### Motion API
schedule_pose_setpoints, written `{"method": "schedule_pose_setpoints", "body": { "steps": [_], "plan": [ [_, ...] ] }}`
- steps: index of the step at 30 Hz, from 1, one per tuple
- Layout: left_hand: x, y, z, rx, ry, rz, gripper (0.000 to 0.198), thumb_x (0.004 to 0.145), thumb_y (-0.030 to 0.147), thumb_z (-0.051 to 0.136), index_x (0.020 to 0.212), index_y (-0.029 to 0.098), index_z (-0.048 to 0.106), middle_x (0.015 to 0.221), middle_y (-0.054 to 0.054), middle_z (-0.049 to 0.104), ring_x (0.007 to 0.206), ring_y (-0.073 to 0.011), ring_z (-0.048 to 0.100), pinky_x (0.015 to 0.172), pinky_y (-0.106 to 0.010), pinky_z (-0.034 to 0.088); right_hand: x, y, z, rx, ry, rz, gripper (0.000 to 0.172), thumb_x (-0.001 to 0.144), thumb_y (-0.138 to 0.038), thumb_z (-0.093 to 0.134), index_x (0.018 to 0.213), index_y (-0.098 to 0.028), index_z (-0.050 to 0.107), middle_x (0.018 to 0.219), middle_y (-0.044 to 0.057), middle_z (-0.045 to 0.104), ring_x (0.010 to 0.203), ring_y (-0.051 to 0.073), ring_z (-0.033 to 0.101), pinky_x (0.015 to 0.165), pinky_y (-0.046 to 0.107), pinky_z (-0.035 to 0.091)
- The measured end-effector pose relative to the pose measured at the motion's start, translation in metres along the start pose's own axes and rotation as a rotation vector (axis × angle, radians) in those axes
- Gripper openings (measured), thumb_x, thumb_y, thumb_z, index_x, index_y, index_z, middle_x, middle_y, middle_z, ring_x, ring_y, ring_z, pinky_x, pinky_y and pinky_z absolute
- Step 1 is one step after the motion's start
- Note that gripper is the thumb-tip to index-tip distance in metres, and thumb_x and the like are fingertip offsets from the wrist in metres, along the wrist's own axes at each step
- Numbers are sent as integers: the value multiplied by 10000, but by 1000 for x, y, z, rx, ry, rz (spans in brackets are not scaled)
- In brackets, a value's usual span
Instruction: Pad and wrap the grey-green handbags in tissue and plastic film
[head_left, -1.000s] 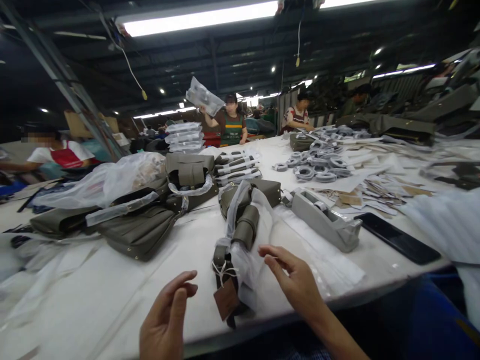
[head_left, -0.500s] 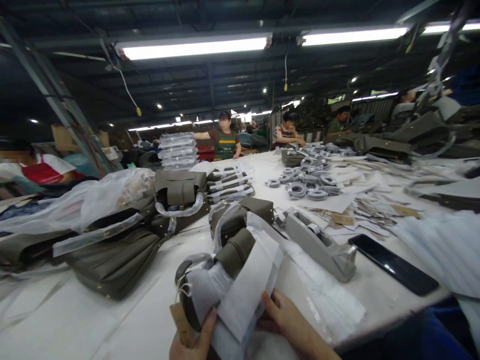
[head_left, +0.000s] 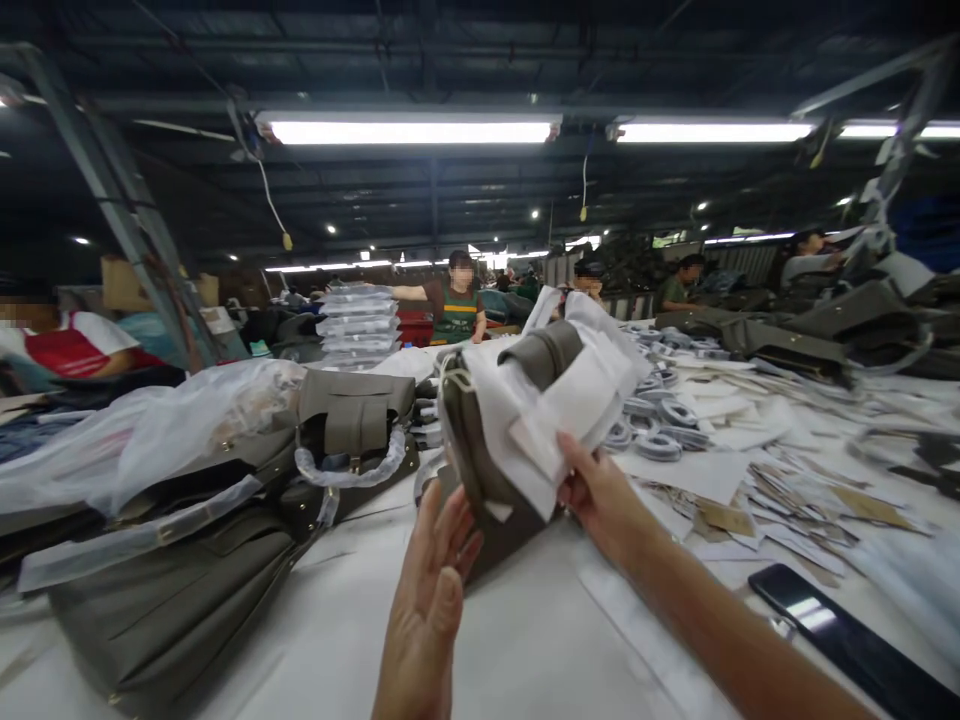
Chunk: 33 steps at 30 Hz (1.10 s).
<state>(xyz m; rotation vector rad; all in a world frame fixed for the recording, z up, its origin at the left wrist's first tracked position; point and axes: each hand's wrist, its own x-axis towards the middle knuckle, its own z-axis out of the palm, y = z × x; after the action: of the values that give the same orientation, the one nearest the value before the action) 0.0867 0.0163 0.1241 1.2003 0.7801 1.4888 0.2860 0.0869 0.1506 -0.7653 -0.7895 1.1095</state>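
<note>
A dark olive handbag [head_left: 480, 440], partly wrapped in white tissue paper [head_left: 600, 375], is tilted up off the table in front of me. My right hand [head_left: 589, 480] pinches the lower edge of the paper at the bag's right side. Beside the bag's lower left corner, my left hand [head_left: 435, 570] has its fingers stretched out and apart, with nothing in them. Whether its fingertips touch the bag I cannot tell. To the left stands another olive handbag [head_left: 356, 400] with a plastic-wrapped handle.
A large olive bag [head_left: 180, 590] lies at the left under clear plastic [head_left: 165, 420]. At the right are a black phone [head_left: 847, 630], coiled wrapped straps [head_left: 660, 445] and scattered paper pieces [head_left: 787, 510]. Across the table, a person in a green apron [head_left: 457, 310] stands by stacked wrapped packs [head_left: 360, 325].
The wrapped handbag has been lifted up and away from me. My left hand has let go and opened, while my right hand has moved forward, gripping the paper. The tape dispenser is no longer visible.
</note>
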Motion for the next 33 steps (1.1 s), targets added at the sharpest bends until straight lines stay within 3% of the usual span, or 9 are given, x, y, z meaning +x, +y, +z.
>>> {"method": "schedule_pose_setpoints", "body": {
  "steps": [3, 5, 9, 12, 17, 21, 24, 27, 33],
  "plan": [
    [8, -20, -10, -63, -11, -75, 651, 838, 613, 638, 1369, 250, 536, 1362, -116, 615, 1291, -284, 545, 1032, -373, 504, 103, -25, 8, -388, 36, -165, 486, 911, -556, 578, 1279, -247, 503, 1252, 66, 646, 956, 159, 684, 746, 280, 613],
    [11, -38, -29, 64, 10, -109, 565, 849, 594, 631, 1283, 232, 623, 1313, -113, 651, 1264, -286, 570, 1032, -369, 505, 152, -24, 7, -540, 30, -140, 564, 916, -598, 531, 1325, -211, 497, 1354, 120, 584, 1099, 202, 648, 821, 331, 599],
    [30, -73, -78, 402, 96, -141, 551, 843, 618, 614, 1266, 265, 642, 1407, -51, 585, 1378, -290, 446, 1140, -397, 393, 178, 18, -18, -864, -22, -6, 660, 807, -589, 666, 1300, -156, 598, 1444, 166, 522, 1381, 326, 432, 1093, 449, 418],
    [54, -94, -102, 342, 224, -346, 630, 841, 588, 640, 1384, 290, 526, 1527, -32, 452, 1453, -274, 324, 1200, -428, 274, 162, 56, -46, -1110, -125, 167, 607, 681, -600, 768, 1066, -131, 749, 1306, 188, 640, 1376, 401, 425, 1178, 485, 271],
    [81, -109, -93, 120, 210, -560, 642, 893, 607, 548, 1448, 308, 430, 1569, -43, 382, 1428, -297, 368, 1140, -527, 351, 137, 71, -62, -1266, -266, 349, 684, 811, -737, 545, 1103, -157, 759, 1234, 142, 694, 1226, 346, 594, 1093, 444, 401],
    [75, -79, -72, 72, 234, -492, 623, 882, 650, 531, 1422, 351, 449, 1594, 34, 333, 1470, -239, 283, 1205, -486, 228, 113, 41, -42, -1273, -283, 279, 669, 897, -712, 430, 1280, -219, 669, 1369, 63, 617, 1278, 280, 560, 1108, 378, 389],
    [52, -41, -74, 45, 257, -436, 610, 862, 645, 564, 1399, 368, 483, 1575, 48, 370, 1460, -235, 306, 1222, -470, 180, 74, 8, -25, -1282, -291, 201, 661, 910, -713, 407, 1317, -249, 641, 1413, 36, 579, 1341, 285, 497, 1157, 394, 328],
    [26, -21, -99, 96, 270, -389, 651, 833, 683, 563, 1381, 333, 524, 1500, -2, 488, 1409, -287, 399, 1206, -498, 243, 16, -16, -16, -1314, -352, 141, 673, 913, -720, 395, 1333, -248, 628, 1430, 35, 562, 1372, 294, 462, 1185, 419, 290],
    [-33, -51, -176, 605, 133, -169, 636, 865, 737, 415, 1204, 266, 675, 1281, -60, 673, 1336, -335, 492, 1171, -528, 323, -91, -9, -29, -1370, -497, 263, 761, 925, -719, 368, 1514, -236, 390, 1541, 57, 414, 1426, 300, 385, 1208, 498, 254]
  ]
}}
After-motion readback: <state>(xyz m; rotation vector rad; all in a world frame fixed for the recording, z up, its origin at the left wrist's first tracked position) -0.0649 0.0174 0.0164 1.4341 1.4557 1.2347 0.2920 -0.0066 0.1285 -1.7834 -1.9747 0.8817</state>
